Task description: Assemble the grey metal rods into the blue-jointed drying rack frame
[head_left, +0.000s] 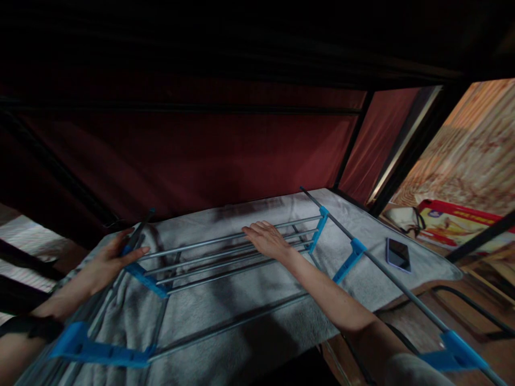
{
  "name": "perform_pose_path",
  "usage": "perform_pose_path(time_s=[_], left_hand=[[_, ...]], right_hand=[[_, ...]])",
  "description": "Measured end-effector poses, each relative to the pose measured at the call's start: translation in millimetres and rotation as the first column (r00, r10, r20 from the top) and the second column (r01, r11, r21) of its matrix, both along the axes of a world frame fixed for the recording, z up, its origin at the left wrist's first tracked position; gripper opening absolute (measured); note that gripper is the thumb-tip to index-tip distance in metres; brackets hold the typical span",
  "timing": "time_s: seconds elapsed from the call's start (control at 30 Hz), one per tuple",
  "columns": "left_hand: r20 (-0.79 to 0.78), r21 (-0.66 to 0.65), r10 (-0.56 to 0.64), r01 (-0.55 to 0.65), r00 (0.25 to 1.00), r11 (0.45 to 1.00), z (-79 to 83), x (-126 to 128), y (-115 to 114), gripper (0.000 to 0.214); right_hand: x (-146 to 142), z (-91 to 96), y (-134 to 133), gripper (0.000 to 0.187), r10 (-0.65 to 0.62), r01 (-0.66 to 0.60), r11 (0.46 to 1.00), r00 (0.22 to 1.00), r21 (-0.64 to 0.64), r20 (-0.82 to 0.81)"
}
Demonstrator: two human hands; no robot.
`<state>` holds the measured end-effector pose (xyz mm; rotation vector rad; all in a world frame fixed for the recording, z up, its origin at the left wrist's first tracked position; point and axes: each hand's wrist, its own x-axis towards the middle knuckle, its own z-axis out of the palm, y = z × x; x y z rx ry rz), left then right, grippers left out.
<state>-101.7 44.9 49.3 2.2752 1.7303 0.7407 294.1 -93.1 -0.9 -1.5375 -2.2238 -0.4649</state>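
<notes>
A clothes drying rack [225, 257] with grey metal rods and blue plastic joints lies spread out in front of me, with a grey towel [225, 311] draped over its top. My left hand [116, 257] grips the rack's left side rail near a blue joint [145, 279]. My right hand [267, 238] lies flat, fingers together, on the raised set of thin rods at the middle. A long grey side rod [386, 273] with blue brackets runs along the right.
A smartphone [398, 254] lies face up on the towel at the right. Dark red curtains [201, 155] hang close behind the rack. At the right, beyond a dark frame post, a red and yellow box [454, 222] and a floor with a pale patterned surface show.
</notes>
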Motion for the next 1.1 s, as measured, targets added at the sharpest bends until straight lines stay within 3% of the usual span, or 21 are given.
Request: perform_pose_path(time_s=[0.1, 0.2, 0.3, 0.43, 0.53, 0.7, 0.8, 0.87, 0.93, 0.97, 1.03, 1.1], left_hand=[[-0.198, 0.137, -0.298, 0.327, 0.934, 0.935, 9.2, 1, 1, 0.055], [-0.339, -0.018, -0.507, 0.533, 0.793, 0.846, 12.6, 15, 0, 0.044], [-0.363, -0.21, -0.612, 0.578, 0.702, 0.788, 11.9, 42, -5, 0.045], [-0.36, -0.269, -0.667, 0.612, 0.652, 0.743, 12.5, 90, -16, 0.057], [-0.329, -0.338, -0.698, 0.611, 0.636, 0.716, 14.9, 127, -24, 0.055], [-0.233, -0.385, -0.741, 0.64, 0.63, 0.665, 18.4, 177, -31, 0.037], [-0.181, -0.405, -0.735, 0.631, 0.654, 0.661, 16.7, 200, -34, 0.033], [-0.141, -0.387, -0.736, 0.647, 0.662, 0.657, 13.7, 213, -38, 0.033], [-0.09, -0.36, -0.741, 0.672, 0.665, 0.647, 10.4, 226, -44, 0.034], [-0.065, -0.347, -0.743, 0.683, 0.666, 0.642, 9.0, 233, -47, 0.034], [-0.016, -0.321, -0.745, 0.702, 0.667, 0.635, 7.1, 248, -54, 0.033], [0.019, -0.3, -0.751, 0.72, 0.661, 0.626, 5.9, 264, -60, 0.031]], right_hand=[[0, 1.5, 0, 0.024, 0.001, -0.001, 1.0, 1.0, 0.002, 0.002], [0, 4.1, 0, 0.025, 0.002, -0.002, 1.0, 1.0, -0.003, 0.007], [0, 7.0, 0, 0.027, -0.004, 0.004, 0.999, 1.0, -0.036, 0.003], [3, 11.8, -1, 0.029, 0.019, -0.025, 0.989, 0.999, -0.146, -0.042], [9, 23.2, 0, 0.037, 0.053, -0.085, 0.961, 0.991, -0.264, -0.124], [40, 76.5, 6, 0.05, 0.137, -0.214, 0.896, 0.967, -0.39, -0.215], [84, 114.6, 0, 0.039, 0.082, -0.172, 0.925, 0.961, -0.339, -0.266], [125, 128.3, -12, 0.035, -0.05, -0.05, 0.965, 0.928, -0.258, -0.368], [168, 127.1, -30, 0.034, -0.17, 0.105, 0.983, 0.822, -0.148, -0.544], [188, 121.1, -39, 0.035, -0.218, 0.188, 0.975, 0.73, -0.117, -0.648], [219, 100.8, -56, 0.035, -0.321, 0.329, 0.928, 0.461, -0.177, -0.827], [236, 75.5, -71, 0.034, -0.38, 0.311, 0.897, 0.182, -0.313, -0.907]])
